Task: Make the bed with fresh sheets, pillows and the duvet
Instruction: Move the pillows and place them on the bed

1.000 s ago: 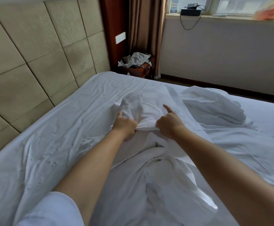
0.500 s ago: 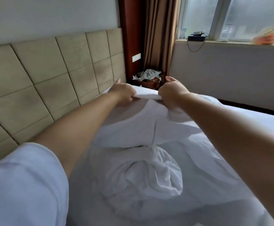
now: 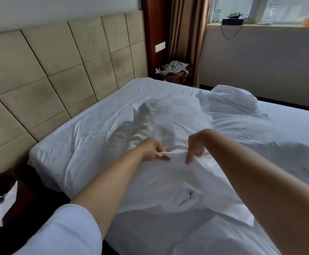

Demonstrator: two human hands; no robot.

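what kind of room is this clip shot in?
Probably a hotel or guest bedroom. A wide bed with all-white linen stands against a padded panel headboard; brown curtains hang beside a window. Both hands grip a white duvet cover, which fits housekeeping, though a home bedroom can't be ruled out.

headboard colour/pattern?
Beige-tan headboard, padded rectangular panels set in a staggered grid. Only the head view shows it.

Both hands meet over the middle of the bed (image 3: 94, 115). The left hand (image 3: 152, 150) pinches a fold of the white duvet (image 3: 168, 184); the right hand (image 3: 196, 144) curls its fingers into the same edge just beside it. A pillow (image 3: 234, 98) lies beyond, near the window wall. The padded headboard (image 3: 58, 70) runs along the left.
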